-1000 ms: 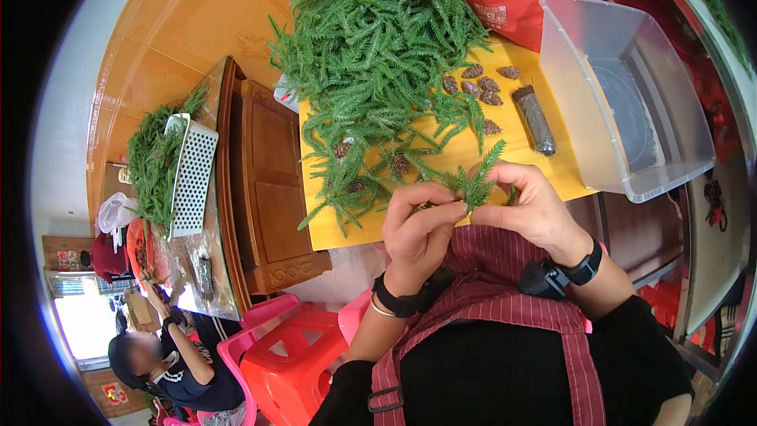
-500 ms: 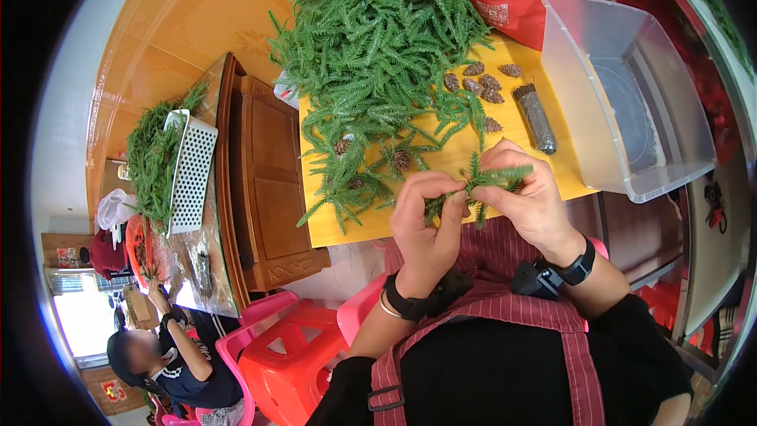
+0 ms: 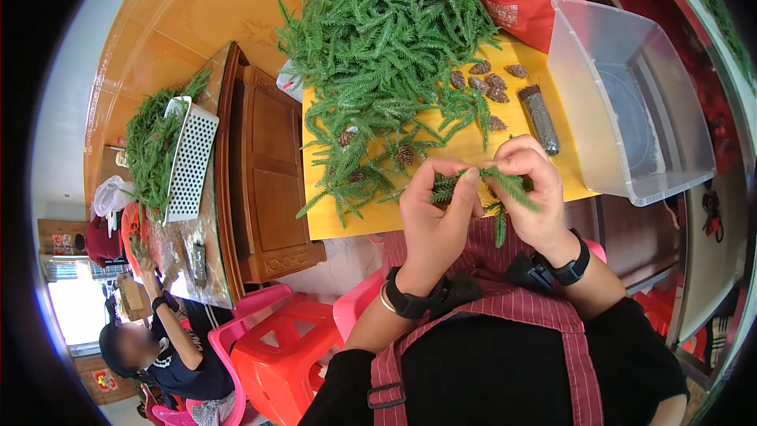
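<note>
Pinching evergreen sprigs tight in left hand and right hand, at the near edge of the yellow table; seemingly only partway through, with loose pinecones and heaped greenery unused.

black short-sleeved top, red pinstriped apron, dark buckle, black wristbands, pale bangle

Left fingers and right fingers pinch close together, forearms converging.
</note>
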Motion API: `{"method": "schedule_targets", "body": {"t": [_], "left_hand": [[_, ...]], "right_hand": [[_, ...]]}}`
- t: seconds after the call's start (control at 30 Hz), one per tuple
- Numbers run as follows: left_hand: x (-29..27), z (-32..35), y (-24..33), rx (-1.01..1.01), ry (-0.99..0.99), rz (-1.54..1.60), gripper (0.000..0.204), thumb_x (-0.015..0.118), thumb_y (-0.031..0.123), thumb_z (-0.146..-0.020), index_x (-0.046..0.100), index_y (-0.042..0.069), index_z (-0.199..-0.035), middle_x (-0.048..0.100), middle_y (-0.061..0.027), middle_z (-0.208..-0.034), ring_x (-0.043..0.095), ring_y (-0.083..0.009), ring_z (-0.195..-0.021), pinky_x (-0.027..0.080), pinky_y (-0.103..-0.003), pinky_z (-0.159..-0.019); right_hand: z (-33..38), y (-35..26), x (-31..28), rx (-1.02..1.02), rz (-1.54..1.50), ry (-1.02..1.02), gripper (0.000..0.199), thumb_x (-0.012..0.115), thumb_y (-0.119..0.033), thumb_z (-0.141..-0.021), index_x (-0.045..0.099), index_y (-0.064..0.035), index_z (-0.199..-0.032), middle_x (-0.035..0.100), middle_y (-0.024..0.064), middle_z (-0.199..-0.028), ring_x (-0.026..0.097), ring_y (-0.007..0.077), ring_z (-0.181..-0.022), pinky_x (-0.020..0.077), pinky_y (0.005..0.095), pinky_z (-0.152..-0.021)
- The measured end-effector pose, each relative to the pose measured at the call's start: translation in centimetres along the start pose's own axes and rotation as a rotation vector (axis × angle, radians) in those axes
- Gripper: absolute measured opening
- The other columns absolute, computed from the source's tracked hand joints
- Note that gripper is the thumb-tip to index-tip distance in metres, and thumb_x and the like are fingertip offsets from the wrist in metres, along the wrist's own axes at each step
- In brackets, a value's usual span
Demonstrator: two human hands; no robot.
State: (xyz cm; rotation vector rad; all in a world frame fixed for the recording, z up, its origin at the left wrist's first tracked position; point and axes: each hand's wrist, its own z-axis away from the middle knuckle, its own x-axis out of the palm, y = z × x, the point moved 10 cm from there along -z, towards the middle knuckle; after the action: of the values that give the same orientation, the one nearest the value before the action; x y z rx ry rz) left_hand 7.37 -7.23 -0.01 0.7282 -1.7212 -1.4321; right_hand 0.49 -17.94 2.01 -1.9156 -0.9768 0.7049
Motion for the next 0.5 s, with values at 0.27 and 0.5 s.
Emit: {"method": "schedule_targets", "body": {"t": [0.27,0.5], "left_hand": [[-0.1,-0.2,-1.2,-0.069,0.006,0.123,0.005,0.053,0.005,-0.086,0.05,0.001,-0.086,0.053,-0.0023,-0.073,0.053,-0.0071,-0.058,0.042,-0.02,-0.051],[0.2,0.0,1.4,0.276,-0.1,-0.228,0.007,0.056,-0.002,-0.08,0.054,0.0,-0.086,0.052,-0.0072,-0.082,0.054,-0.0122,-0.066,0.044,-0.022,-0.06]], "right_hand": [[-0.3,-3.3,0.2,-0.39,0.438,-0.112,0.018,0.059,0.003,-0.073,0.059,-0.0031,-0.09,0.052,0.0071,-0.086,0.051,0.0183,-0.079,0.0402,0.0266,-0.069],[0.9,5.0,0.8,0.648,-0.574,-0.253,0.022,0.056,-0.022,-0.084,0.053,-0.0017,-0.093,0.053,0.0011,-0.085,0.049,0.0072,-0.077,0.0385,0.0199,-0.068]]}}
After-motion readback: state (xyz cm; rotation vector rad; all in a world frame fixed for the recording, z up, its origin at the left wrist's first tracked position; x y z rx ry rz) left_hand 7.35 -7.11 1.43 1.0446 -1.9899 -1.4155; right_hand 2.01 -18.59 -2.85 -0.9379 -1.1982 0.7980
